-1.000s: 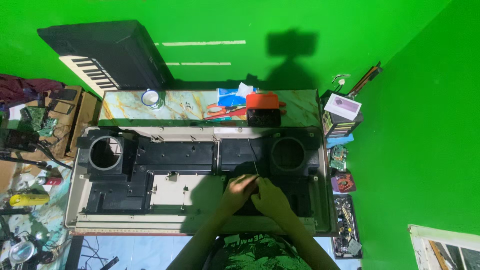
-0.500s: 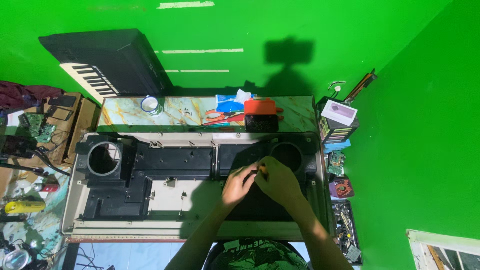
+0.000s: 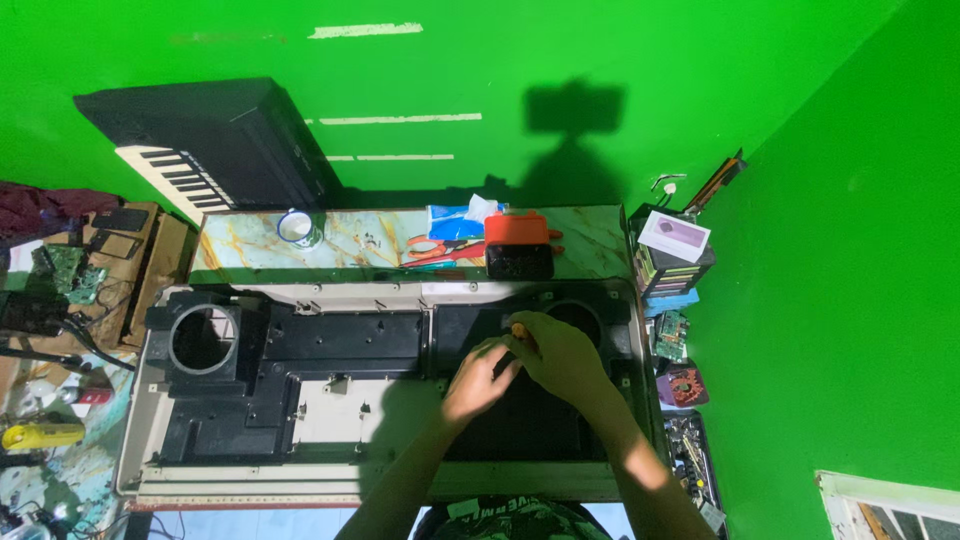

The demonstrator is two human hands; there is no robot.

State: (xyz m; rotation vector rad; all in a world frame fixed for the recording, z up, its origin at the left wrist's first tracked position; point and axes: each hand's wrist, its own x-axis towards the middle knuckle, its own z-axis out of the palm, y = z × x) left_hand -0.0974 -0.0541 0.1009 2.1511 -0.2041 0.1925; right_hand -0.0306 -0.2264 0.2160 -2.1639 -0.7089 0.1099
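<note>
Opened keyboard chassis [image 3: 300, 400] lies flat, underside up: cream outer shell, black inner panels, a round speaker cutout [image 3: 203, 338] at the left end and another [image 3: 578, 318] at the right, partly covered by the hands. Bare cream patch mid-bottom with small brackets and screws on it.

Both hands are over the right half of the chassis, just below and left of the right speaker cutout. Right hand [image 3: 556, 350] is closed around a small orange-handled tool [image 3: 520, 330], likely a screwdriver; only the handle end shows. Left hand [image 3: 480, 378] sits touching or just beside the right, fingers curled toward the same spot; cannot tell whether it grips anything. Hands are close together, forearms coming in from the bottom edge.

Behind the chassis, a marble-pattern worktop [image 3: 350, 240] carries a small round tape roll or cup [image 3: 295, 227], orange-handled pliers [image 3: 440, 248], a blue-white cloth or bag [image 3: 455, 218] and an orange-and-black box [image 3: 519, 245]. A second dark keyboard [image 3: 210, 140] leans against the green wall [image 3: 500, 60]. Right side: a stack of small boxes [image 3: 672, 255], a circuit board [image 3: 670, 335], a tray of bits [image 3: 690, 460]. Left side: cluttered boards and wires, a yellow tool [image 3: 40, 435].
</note>
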